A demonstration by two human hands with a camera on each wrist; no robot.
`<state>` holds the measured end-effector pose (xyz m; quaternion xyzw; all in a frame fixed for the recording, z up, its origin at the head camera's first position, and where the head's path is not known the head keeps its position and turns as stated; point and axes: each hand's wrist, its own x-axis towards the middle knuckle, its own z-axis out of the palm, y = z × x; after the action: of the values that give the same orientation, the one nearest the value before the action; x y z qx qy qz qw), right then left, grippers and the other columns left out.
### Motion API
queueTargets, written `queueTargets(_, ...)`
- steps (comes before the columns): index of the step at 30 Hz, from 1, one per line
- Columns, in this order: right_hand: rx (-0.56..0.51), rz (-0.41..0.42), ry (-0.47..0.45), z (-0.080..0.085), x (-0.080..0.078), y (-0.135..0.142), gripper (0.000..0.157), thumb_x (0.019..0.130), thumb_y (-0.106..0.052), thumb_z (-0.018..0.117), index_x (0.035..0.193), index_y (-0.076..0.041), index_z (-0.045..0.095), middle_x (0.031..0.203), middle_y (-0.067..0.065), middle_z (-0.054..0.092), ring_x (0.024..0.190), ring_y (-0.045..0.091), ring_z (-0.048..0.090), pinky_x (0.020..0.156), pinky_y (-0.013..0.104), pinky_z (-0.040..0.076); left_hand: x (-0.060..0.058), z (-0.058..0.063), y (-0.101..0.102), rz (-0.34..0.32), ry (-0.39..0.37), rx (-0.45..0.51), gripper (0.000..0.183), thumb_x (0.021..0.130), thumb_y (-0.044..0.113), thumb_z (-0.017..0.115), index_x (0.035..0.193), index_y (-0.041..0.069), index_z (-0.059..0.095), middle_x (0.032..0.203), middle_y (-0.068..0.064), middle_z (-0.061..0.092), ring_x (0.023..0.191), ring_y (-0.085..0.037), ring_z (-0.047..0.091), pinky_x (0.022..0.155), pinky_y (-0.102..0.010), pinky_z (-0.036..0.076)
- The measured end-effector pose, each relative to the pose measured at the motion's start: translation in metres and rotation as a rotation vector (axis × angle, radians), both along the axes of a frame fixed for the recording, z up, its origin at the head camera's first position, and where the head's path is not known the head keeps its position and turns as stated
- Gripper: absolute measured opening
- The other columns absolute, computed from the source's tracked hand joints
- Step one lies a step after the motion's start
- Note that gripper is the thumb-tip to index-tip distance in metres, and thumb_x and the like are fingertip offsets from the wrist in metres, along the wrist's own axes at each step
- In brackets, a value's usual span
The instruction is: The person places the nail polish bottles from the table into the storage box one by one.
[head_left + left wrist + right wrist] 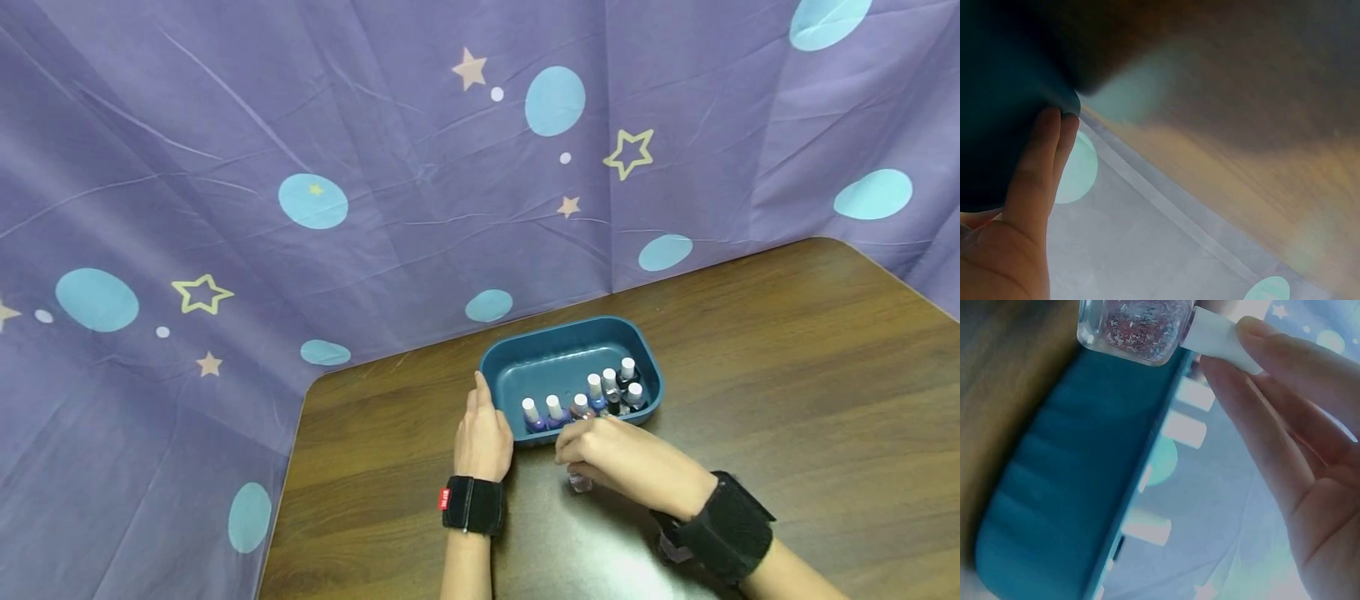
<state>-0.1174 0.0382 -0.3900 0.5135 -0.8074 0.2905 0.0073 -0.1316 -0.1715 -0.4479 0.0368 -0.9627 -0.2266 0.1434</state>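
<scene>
My right hand (611, 454) pinches the white cap of a nail polish bottle (1144, 328) between thumb and fingers. The bottle is clear, with pink, silver-flecked glitter inside, and it is just outside the near side of a teal plastic basket (558, 335). In the head view, the fingers hide most of its cap. My left hand (483, 442) touches the basket's left end with its fingers stretched along the wall. Inside the basket, several white-capped nail polish bottles (555, 411) stand along the near wall and in the right corner, some purple, blue or dark.
The brown wooden table (375, 467) carries the basket near its back edge. Behind it hangs a purple curtain (420, 208) with stars and blue ovals. A black band (474, 505) wraps the left wrist, and another band (723, 529) the right.
</scene>
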Motion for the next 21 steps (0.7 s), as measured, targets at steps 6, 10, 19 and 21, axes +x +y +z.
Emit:
queueTargets(6, -0.026, -0.048, -0.006, 0.006, -0.002, 0.007, 0.008, 0.084, -0.014, 0.061, 0.087, -0.021, 0.064, 0.084, -0.017, 0.053, 0.073, -0.004, 0.049, 0.068, 0.008, 0.037, 0.0, 0.0, 0.0, -0.004, -0.003, 0.002, 0.059, 0.09, 0.01, 0.041, 0.145, 0.003, 0.022, 0.126, -0.017, 0.051, 0.083, -0.027, 0.06, 0.072, -0.04, 0.046)
queueTargets(10, -0.061, -0.081, 0.03, 0.008, -0.002, 0.01, 0.011, 0.084, -0.014, 0.061, 0.091, -0.021, 0.066, 0.088, -0.017, 0.055, 0.08, -0.004, 0.051, 0.073, 0.009, 0.038, 0.0, 0.0, -0.001, -0.006, 0.003, 0.0, 0.059, 0.09, 0.01, 0.042, 0.145, 0.002, 0.022, 0.125, -0.017, 0.051, 0.084, -0.028, 0.06, 0.072, -0.041, 0.046)
queueTargets(19, -0.216, -0.129, 0.204, 0.014, -0.006, 0.018, 0.024, 0.081, -0.009, 0.062, 0.104, -0.017, 0.068, 0.104, -0.01, 0.06, 0.095, 0.003, 0.056, 0.083, 0.012, 0.038, 0.0, 0.0, 0.0, -0.003, 0.011, -0.003, 0.058, 0.09, 0.01, 0.041, 0.145, 0.002, 0.023, 0.125, -0.016, 0.051, 0.087, -0.029, 0.06, 0.074, -0.041, 0.046)
queueTargets(21, -0.226, -0.141, 0.223, 0.015, -0.008, 0.019, 0.025, 0.081, -0.009, 0.062, 0.104, -0.017, 0.068, 0.105, -0.01, 0.06, 0.097, 0.004, 0.056, 0.085, 0.013, 0.038, 0.001, 0.001, 0.0, -0.002, 0.009, -0.001, 0.058, 0.09, 0.01, 0.041, 0.145, 0.002, 0.023, 0.125, -0.016, 0.051, 0.088, -0.029, 0.06, 0.076, -0.041, 0.046)
